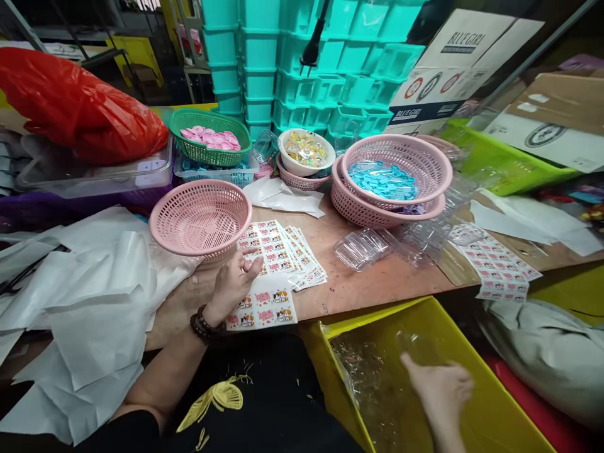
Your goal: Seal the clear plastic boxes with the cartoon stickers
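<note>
The left hand (233,283) rests on the wooden table (368,283), fingers loosely bent and thumb pressed on a fanned stack of printed cartoon sticker sheets (278,258), gripping nothing. Just beside it stands an empty pink plastic basket (201,217). The right hand (441,387) is blurred, low inside the yellow plastic bin (495,409) below the table edge, near clear plastic pieces (368,377); whether it grips anything cannot be told.
</note>
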`<state>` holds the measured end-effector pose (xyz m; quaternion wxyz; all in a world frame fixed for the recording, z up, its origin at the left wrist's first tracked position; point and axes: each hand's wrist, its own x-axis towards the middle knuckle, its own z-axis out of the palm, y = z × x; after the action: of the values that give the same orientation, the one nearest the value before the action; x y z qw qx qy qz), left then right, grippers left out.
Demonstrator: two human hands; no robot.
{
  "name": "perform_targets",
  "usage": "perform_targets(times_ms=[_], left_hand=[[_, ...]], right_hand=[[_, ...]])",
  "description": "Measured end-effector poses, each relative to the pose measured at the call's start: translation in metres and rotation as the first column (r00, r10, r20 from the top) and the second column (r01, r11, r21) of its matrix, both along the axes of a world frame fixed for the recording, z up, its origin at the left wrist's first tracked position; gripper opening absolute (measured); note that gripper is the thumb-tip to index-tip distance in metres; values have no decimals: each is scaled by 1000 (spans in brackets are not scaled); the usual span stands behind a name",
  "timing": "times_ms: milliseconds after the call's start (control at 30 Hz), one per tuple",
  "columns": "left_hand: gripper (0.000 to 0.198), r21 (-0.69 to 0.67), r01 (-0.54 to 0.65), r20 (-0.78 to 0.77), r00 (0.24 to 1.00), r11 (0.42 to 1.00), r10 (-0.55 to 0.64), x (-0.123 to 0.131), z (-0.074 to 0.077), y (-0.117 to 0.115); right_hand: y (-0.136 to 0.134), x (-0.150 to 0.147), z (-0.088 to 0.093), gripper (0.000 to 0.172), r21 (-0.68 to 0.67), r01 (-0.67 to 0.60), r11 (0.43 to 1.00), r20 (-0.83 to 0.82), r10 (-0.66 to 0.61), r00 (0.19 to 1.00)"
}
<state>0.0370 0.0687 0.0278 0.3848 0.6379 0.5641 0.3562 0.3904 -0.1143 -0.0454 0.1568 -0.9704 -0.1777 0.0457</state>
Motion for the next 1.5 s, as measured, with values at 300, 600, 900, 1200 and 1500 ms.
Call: perform_targets(times_ms=[300, 600, 900, 1200, 1500], left_hand=[[49, 181, -2, -483, 871, 983, 90, 33, -11, -10], [55, 56, 171, -125, 979, 984, -163, 21, 1, -13], [56, -371, 366, 630, 775, 853, -58, -19, -17, -5], [53, -334, 133, 488, 871, 933, 50, 11, -40, -7], [57, -486, 330, 630, 774, 809, 63, 17, -41, -8]], right_hand=[[4, -35, -31, 17, -174, -376, 910, -410, 280, 868], [136, -140, 97, 40, 621, -737, 267, -406, 914, -11], [160, -148, 85, 40, 574, -771, 277, -322, 942, 98], [143, -173, 52, 12, 464, -872, 156, 337, 879, 336], [128, -134, 31, 25, 365, -923, -125, 844, 464, 271]])
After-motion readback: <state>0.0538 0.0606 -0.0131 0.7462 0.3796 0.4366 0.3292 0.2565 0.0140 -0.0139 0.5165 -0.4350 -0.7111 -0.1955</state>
